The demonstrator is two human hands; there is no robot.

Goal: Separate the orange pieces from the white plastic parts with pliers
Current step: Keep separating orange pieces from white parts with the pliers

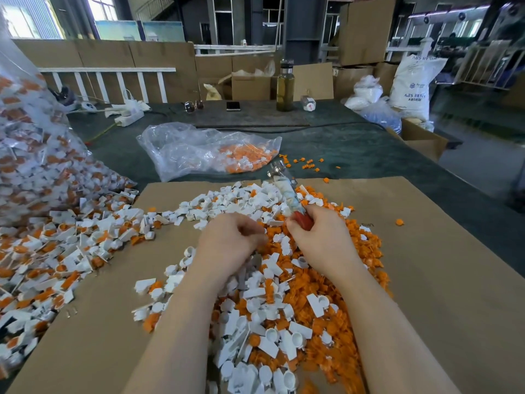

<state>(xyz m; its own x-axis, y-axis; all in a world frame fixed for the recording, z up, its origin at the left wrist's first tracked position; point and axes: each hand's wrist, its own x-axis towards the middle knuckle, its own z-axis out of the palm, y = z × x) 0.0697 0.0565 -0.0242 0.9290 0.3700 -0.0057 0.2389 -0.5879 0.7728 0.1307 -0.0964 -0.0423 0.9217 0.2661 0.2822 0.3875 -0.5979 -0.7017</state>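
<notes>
Your right hand [318, 231] grips the red-handled metal pliers [287, 191], nose up over the heap. Your left hand [231, 237] is curled; what it pinches, I cannot tell. Loose orange plastic pieces [321, 282] lie under your right arm, but joined white plastic parts [71, 251] still crowd the brown cardboard sheet [443, 280] at left. Plenty remains. Plier jaws blurred.

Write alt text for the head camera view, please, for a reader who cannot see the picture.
Seen from above, a person's right hand grips red-handled pliers while the left hand, fingers curled, reaches into a pile of white and orange plastic pieces on a cardboard sheet. A clear bag with orange pieces lies behind.
</notes>
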